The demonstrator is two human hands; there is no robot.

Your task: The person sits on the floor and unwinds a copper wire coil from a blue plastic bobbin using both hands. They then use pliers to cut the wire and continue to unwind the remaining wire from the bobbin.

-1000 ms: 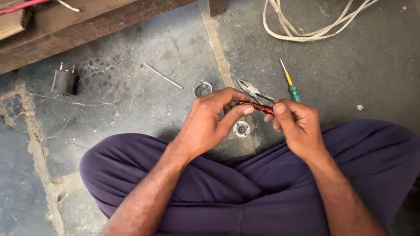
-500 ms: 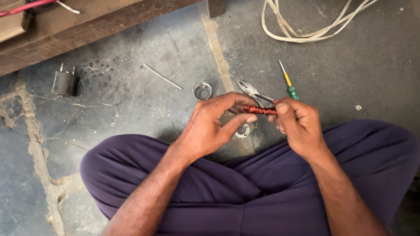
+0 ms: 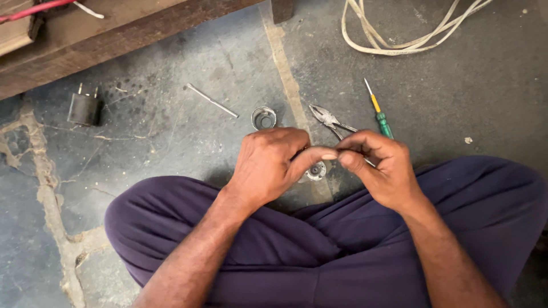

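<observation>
Hands are meeting right over the lap, fingertips pressing together, and whatever small part they're pinching is pretty much hidden in this view. Left hand [image 3: 273, 165] is curling tight, thumb reaching across to the right hand [image 3: 381, 168], whose fingers are closing narrow against it. I honestly can't make out what's between them.

Progress-wise, my guess is the fiddly bit is underway, not finished: pliers [image 3: 334, 122] and a green-handled screwdriver [image 3: 378, 114] are lying just beyond the knuckles, unused. A small round metal fitting [image 3: 315, 170] is sitting on the floor right below the hands.

Only container-ish thing is a little metal cup [image 3: 264, 118], looking empty. Farther out: a thin rod [image 3: 211, 100], a black plug [image 3: 84, 108], coiled white cable [image 3: 394, 40].
</observation>
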